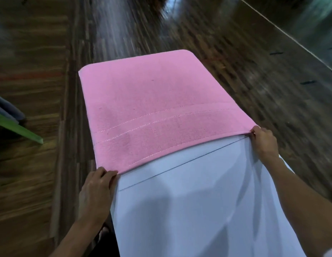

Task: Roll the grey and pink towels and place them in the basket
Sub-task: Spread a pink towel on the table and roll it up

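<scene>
Wooden floor (226, 52) behind | pink towel (152, 108) mid-frame, near corners pinched by left hand (98, 184) and right hand (263, 141) | keep edge taut, roll evenly.

one pink towel (157, 110), one white cloth (198, 210), two hands: left (95, 190), right (264, 142).
</scene>
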`<control>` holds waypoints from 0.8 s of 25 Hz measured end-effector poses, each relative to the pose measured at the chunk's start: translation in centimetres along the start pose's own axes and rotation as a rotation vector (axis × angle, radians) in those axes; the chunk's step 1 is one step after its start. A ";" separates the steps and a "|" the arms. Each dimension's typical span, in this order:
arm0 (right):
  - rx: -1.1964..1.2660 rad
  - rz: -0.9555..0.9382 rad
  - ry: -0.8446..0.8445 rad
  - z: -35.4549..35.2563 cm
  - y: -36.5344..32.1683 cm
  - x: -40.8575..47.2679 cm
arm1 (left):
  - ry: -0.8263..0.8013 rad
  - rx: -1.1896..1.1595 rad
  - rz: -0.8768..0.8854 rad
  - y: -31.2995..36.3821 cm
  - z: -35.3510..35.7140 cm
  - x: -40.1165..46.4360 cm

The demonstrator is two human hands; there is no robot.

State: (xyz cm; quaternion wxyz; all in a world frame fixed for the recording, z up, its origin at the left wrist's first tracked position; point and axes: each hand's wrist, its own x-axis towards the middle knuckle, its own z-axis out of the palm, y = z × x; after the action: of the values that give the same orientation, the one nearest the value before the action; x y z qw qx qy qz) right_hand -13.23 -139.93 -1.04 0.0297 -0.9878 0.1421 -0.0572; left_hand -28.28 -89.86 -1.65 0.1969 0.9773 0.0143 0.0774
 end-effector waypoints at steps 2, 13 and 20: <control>0.003 -0.007 -0.008 -0.2 1.6 -2.4 | 0.005 -0.004 -0.010 1.1 -0.1 -3.1; 0.020 0.022 -0.004 -1.6 12.8 -15.8 | 0.028 0.028 -0.052 7.9 0.6 -20.0; 0.052 0.031 -0.026 -2.5 20.9 -25.1 | 0.040 0.030 -0.110 12.5 0.9 -31.4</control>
State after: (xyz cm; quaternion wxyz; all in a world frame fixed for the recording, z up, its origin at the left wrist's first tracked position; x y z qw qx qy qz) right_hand -43.21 -152.89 -2.70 0.0581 -0.9850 0.1557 -0.0476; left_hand -59.22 -103.57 -2.18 0.1858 0.9761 0.0733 0.0855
